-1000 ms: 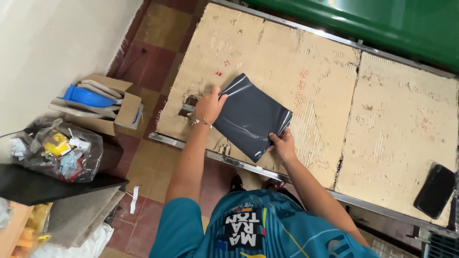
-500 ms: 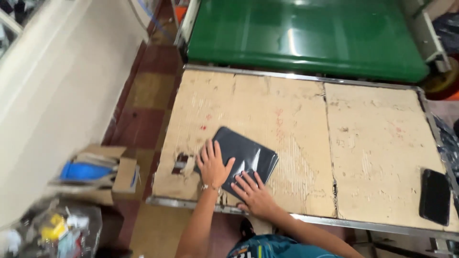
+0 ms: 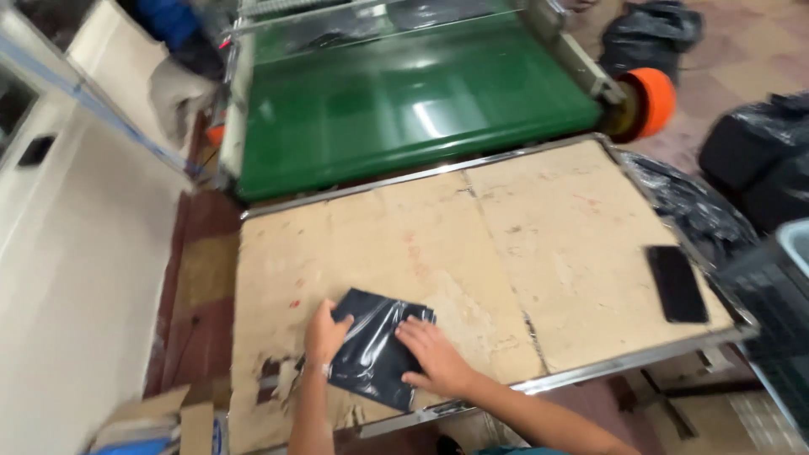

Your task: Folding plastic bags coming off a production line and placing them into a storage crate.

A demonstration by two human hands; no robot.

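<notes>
A flat black plastic package lies on the worn cardboard-topped table near its front left corner. My left hand rests on the package's left edge, fingers curled over it. Flat on the package's right part lies my right hand, fingers spread and pressing down. Both hands touch the package; neither lifts it.
A black phone lies near the table's right edge. Behind the table runs a green conveyor belt with an orange roller end. Black bags sit at the right, a cardboard box at the bottom left, a white wall at the left.
The view has tilted up and swung right, bringing the conveyor and bags into sight. The package went from held at its ends to lying flat under both hands.
</notes>
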